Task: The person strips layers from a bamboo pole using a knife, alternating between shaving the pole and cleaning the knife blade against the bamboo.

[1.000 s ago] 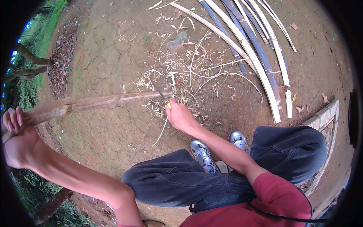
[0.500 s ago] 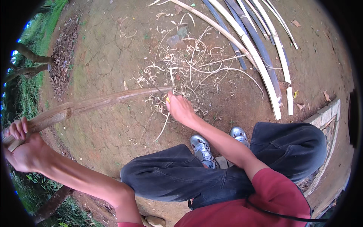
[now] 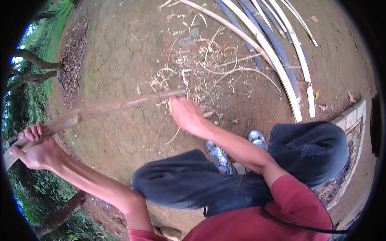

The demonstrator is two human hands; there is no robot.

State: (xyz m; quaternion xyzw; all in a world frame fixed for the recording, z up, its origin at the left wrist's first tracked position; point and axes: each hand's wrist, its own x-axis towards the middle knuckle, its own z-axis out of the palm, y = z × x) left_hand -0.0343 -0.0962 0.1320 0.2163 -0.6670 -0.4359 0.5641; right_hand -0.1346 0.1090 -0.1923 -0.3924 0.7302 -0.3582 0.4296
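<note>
A long brown bamboo strip [image 3: 108, 106] slants from the left rim toward the middle of the view. My left hand [image 3: 38, 150] is closed around its near-left end, thumb below and fingers over the top. Close to the strip's far tip, my right hand [image 3: 187, 114] is closed on a knife whose yellow handle [image 3: 169, 104] just shows at the fingers. The blade is blurred and mostly hidden, so I cannot tell whether it touches the strip. Curled pale shavings [image 3: 209, 72] lie scattered on the ground beyond my right hand.
Several long split strips, pale and dark [image 3: 277, 76], lie on the dirt ground at the upper right. A low brick edging [image 3: 349, 120] runs along the right. Tree branches [image 3: 38, 60] and greenery border the left. My shoes [image 3: 220, 154] are below my right forearm.
My left hand and the bamboo strip have shifted slightly to the right and up in view. My right hand has moved a little left along the strip.
</note>
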